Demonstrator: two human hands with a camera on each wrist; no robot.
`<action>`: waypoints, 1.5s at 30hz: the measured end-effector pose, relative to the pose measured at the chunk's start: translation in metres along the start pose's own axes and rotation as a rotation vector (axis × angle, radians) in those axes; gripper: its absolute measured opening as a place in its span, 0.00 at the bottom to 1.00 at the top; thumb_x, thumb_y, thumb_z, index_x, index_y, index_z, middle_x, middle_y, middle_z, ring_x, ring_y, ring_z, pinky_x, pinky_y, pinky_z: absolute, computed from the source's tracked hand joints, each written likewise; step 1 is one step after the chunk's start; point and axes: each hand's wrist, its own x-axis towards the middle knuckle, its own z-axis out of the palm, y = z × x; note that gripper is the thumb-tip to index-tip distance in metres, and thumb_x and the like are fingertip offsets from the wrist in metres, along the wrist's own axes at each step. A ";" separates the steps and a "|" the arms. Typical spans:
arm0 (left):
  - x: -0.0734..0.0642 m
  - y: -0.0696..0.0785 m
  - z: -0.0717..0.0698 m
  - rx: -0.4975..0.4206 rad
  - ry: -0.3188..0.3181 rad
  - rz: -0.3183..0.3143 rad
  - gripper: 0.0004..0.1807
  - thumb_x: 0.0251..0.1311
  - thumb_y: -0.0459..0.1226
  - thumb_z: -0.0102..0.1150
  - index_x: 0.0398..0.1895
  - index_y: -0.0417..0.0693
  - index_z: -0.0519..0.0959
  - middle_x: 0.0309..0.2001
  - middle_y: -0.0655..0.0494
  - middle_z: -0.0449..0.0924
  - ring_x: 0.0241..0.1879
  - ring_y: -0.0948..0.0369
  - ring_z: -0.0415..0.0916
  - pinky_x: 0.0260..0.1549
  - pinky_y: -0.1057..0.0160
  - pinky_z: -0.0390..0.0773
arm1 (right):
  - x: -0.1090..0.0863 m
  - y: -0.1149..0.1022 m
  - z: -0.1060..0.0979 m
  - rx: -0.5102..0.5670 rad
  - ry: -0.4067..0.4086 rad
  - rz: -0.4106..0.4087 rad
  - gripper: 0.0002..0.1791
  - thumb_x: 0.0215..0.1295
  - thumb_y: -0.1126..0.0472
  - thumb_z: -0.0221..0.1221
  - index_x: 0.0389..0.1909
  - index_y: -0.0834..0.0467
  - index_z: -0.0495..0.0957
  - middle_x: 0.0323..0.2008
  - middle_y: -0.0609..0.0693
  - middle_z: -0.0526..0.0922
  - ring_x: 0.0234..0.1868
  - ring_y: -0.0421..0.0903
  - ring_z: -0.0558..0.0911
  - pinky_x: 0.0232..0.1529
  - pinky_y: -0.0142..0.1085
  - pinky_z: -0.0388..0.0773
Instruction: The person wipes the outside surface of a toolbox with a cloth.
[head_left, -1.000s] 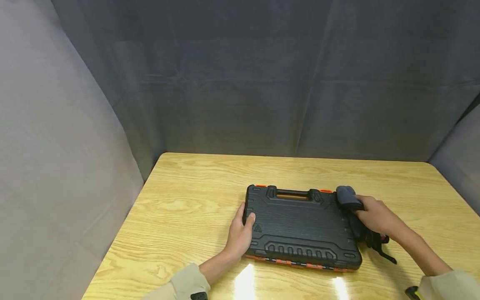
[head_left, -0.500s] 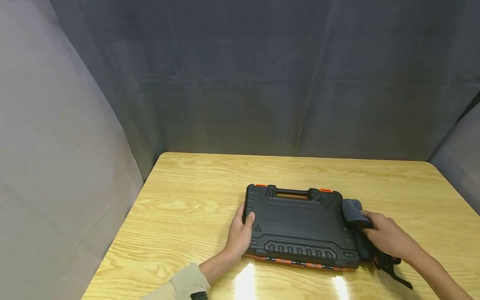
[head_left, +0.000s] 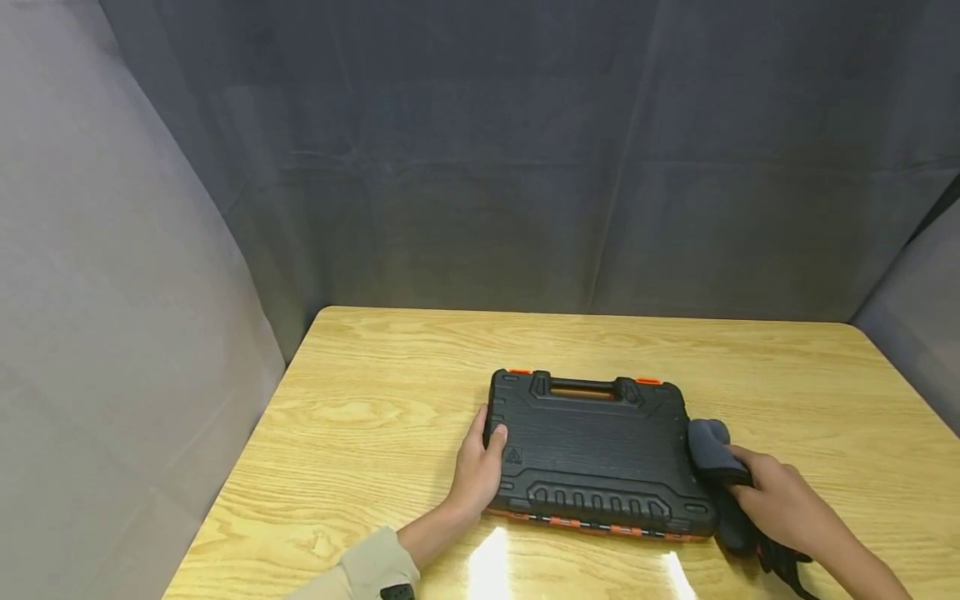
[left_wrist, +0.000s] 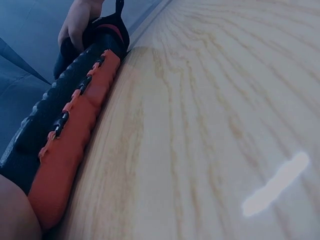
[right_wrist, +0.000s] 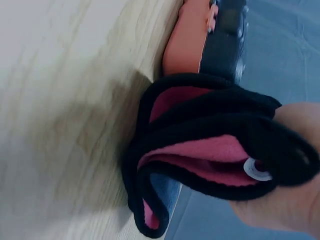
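Hands well apart over a wood-grain table (head_left: 375, 417), we see the left hand (head_left: 474, 477) gripping a black-and-orange carrying case (head_left: 600, 442), thumb on top and fingers along its left side, while the right hand (head_left: 783, 504) clutches pink-lined padded mitts (head_left: 716, 467) by the case's right side. The case lies flat and closed, its orange hinged edge (left_wrist: 75, 135) on the near side; whether the mitts touch it, we cannot tell. From the right wrist, we look into the pink lining (right_wrist: 215, 145). We judge the mitts light, soft and hard to damage, apt to fold and sag, best held by a thick, gathered handful. The case looks stiff and smooth, perhaps heavy if filled, and liable to slide; we would trust its moulded handle (head_left: 583, 386) or both short sides.
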 end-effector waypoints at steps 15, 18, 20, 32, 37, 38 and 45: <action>0.000 -0.001 0.000 -0.011 -0.009 0.009 0.34 0.79 0.42 0.41 0.79 0.37 0.46 0.77 0.40 0.48 0.74 0.45 0.49 0.70 0.44 0.53 | -0.029 -0.006 0.016 0.062 -0.061 0.139 0.27 0.74 0.64 0.54 0.65 0.79 0.64 0.57 0.79 0.71 0.56 0.73 0.74 0.46 0.56 0.78; 0.000 -0.001 0.000 -0.012 -0.008 0.007 0.34 0.79 0.42 0.41 0.79 0.37 0.46 0.77 0.40 0.49 0.74 0.45 0.49 0.70 0.44 0.53 | -0.035 -0.007 0.020 0.054 -0.064 0.155 0.28 0.73 0.64 0.55 0.65 0.79 0.63 0.58 0.79 0.70 0.57 0.75 0.73 0.47 0.58 0.77; -0.001 0.000 0.000 -0.015 -0.010 0.006 0.34 0.79 0.42 0.40 0.79 0.37 0.46 0.77 0.40 0.49 0.74 0.46 0.49 0.70 0.44 0.54 | -0.038 -0.007 0.022 0.047 -0.066 0.168 0.28 0.72 0.65 0.55 0.65 0.79 0.63 0.57 0.79 0.71 0.57 0.75 0.73 0.48 0.60 0.77; 0.000 -0.001 -0.001 -0.022 -0.003 0.013 0.33 0.79 0.42 0.41 0.79 0.37 0.47 0.77 0.40 0.50 0.74 0.45 0.49 0.70 0.44 0.53 | -0.056 -0.030 0.016 -0.030 0.065 0.117 0.25 0.73 0.64 0.54 0.65 0.75 0.66 0.53 0.76 0.76 0.50 0.73 0.78 0.44 0.59 0.79; 0.000 -0.002 0.000 -0.032 -0.006 0.008 0.33 0.79 0.42 0.42 0.79 0.38 0.47 0.77 0.41 0.50 0.74 0.46 0.51 0.70 0.45 0.54 | -0.056 -0.055 0.031 -0.079 0.244 -0.079 0.27 0.65 0.71 0.60 0.65 0.70 0.70 0.53 0.72 0.79 0.50 0.72 0.79 0.46 0.61 0.78; 0.000 -0.002 0.000 -0.034 -0.007 0.009 0.33 0.79 0.42 0.42 0.79 0.38 0.47 0.77 0.41 0.51 0.74 0.46 0.51 0.70 0.45 0.54 | -0.055 -0.059 0.036 -0.084 0.270 -0.128 0.29 0.61 0.74 0.61 0.65 0.68 0.70 0.55 0.71 0.78 0.52 0.71 0.79 0.46 0.61 0.78; 0.000 -0.003 -0.001 -0.042 -0.009 0.014 0.33 0.78 0.42 0.42 0.79 0.38 0.47 0.76 0.42 0.52 0.73 0.46 0.54 0.70 0.45 0.56 | -0.042 -0.086 0.069 -0.175 0.275 -0.460 0.43 0.39 0.84 0.59 0.65 0.62 0.74 0.63 0.59 0.75 0.61 0.64 0.75 0.55 0.58 0.74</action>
